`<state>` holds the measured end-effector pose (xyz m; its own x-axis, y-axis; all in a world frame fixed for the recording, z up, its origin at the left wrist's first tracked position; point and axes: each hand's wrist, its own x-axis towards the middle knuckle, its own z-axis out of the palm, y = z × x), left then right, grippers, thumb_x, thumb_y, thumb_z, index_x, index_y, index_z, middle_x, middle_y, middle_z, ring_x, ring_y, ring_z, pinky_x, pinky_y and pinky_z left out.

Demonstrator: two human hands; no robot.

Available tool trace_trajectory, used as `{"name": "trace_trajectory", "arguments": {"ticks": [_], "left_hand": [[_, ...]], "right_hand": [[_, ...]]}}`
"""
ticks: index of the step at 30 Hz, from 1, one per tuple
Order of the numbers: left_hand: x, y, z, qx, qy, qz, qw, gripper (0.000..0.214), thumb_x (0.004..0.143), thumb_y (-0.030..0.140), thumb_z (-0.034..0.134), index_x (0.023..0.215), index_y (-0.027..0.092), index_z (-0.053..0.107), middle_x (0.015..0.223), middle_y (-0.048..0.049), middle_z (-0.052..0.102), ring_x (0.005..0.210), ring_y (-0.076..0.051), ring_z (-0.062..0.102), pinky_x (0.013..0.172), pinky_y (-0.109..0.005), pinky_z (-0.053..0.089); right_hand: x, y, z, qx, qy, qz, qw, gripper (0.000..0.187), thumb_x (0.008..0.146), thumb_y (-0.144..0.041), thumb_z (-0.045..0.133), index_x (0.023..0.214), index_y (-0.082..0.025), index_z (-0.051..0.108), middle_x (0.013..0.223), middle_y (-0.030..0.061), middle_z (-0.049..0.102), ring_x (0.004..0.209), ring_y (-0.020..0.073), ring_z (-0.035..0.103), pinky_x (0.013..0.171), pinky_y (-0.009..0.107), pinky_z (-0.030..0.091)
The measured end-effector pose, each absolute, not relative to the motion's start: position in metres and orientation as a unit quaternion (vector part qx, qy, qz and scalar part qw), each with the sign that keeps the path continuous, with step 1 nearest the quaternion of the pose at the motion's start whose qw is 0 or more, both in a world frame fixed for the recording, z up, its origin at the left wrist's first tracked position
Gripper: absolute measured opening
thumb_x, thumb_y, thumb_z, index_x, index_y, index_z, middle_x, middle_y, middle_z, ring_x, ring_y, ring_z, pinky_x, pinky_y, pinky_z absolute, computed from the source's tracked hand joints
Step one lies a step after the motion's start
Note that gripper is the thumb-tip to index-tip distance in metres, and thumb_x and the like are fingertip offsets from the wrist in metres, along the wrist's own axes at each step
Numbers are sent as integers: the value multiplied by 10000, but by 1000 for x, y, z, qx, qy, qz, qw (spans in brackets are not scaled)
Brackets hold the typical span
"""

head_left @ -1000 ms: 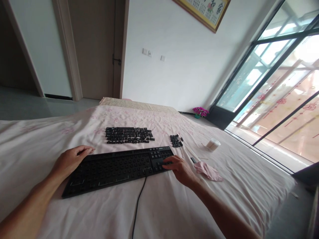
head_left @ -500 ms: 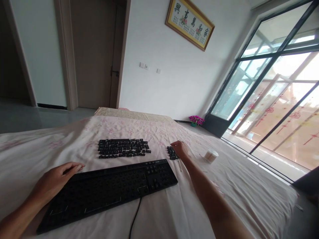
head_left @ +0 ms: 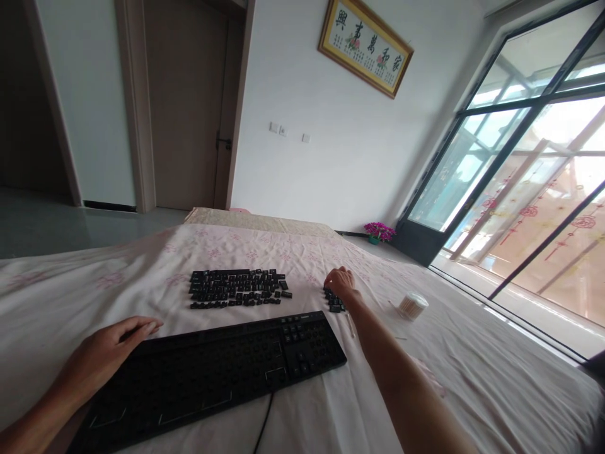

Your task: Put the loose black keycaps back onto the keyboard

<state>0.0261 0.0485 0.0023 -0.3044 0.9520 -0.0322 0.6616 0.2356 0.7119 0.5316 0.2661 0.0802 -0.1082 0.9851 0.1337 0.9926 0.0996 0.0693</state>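
Observation:
A black keyboard lies at a slant on the bed, most of its keys removed and a few keycaps still on its right part. At its upper left edge is my left hand, thumb and fingers pressed together; whatever they hold is too small to tell. Loose black keycaps lie in rows beyond the keyboard. To their right, my right hand reaches down with curled fingers over a smaller group of keycaps, partly covering it. What its fingertips pinch is hidden.
A clear round tub of cotton swabs stands right of my right arm. One loose swab lies beside the forearm. The keyboard's cable runs toward me over the patterned bedsheet. Pink flowers stand beyond the bed.
My right hand has shifted slightly over the small keycap group and now covers more of it. My left hand stays by the keyboard's edge. The whole view has moved a little.

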Motion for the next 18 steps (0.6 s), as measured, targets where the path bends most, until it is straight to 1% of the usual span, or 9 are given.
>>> {"name": "trace_trajectory", "arguments": {"ticks": [3, 5, 7, 11, 15, 18], "left_hand": [[29, 47, 6, 540, 747, 303, 243, 487, 826, 650, 438, 1042, 289, 684, 1009, 38, 761, 941, -203, 699, 652, -188, 497], [31, 46, 9, 539, 749, 301, 242, 491, 826, 645, 441, 1046, 279, 684, 998, 34, 762, 928, -200, 701, 641, -185, 493], [32, 46, 13, 540, 749, 301, 239, 489, 828, 636, 442, 1042, 270, 685, 995, 32, 762, 925, -197, 700, 650, -182, 490], [33, 47, 14, 547, 742, 310, 233, 467, 837, 615, 443, 1019, 261, 688, 1014, 26, 757, 946, -204, 694, 695, -192, 489], [33, 47, 14, 547, 746, 303, 231, 456, 838, 609, 446, 1022, 269, 689, 1021, 21, 756, 958, -221, 690, 686, -212, 490], [32, 45, 14, 552, 742, 307, 224, 448, 839, 601, 448, 1016, 271, 695, 1028, 25, 756, 957, -217, 690, 698, -210, 489]], "right_hand": [[529, 268, 82, -658, -749, -68, 37, 114, 737, -189, 704, 797, -238, 788, 945, 84, 722, 1074, 240, 503, 893, 320, 271], [524, 267, 83, -650, -756, -64, 42, 107, 736, -218, 714, 810, -240, 788, 948, 77, 721, 1074, 233, 509, 890, 311, 280], [515, 264, 82, -640, -765, -55, 45, 123, 746, -264, 712, 844, -260, 786, 946, 60, 721, 1058, 221, 528, 876, 296, 301], [493, 255, 72, -628, -777, -28, 42, 156, 772, -313, 685, 895, -301, 780, 910, 24, 729, 948, 192, 598, 821, 267, 358], [483, 248, 63, -631, -775, -14, 45, 193, 811, -288, 639, 951, -292, 772, 963, 26, 736, 932, 194, 636, 774, 258, 397], [485, 246, 61, -631, -775, -1, 45, 210, 804, -276, 656, 981, -301, 766, 999, 20, 738, 966, 198, 644, 773, 252, 414]]}}
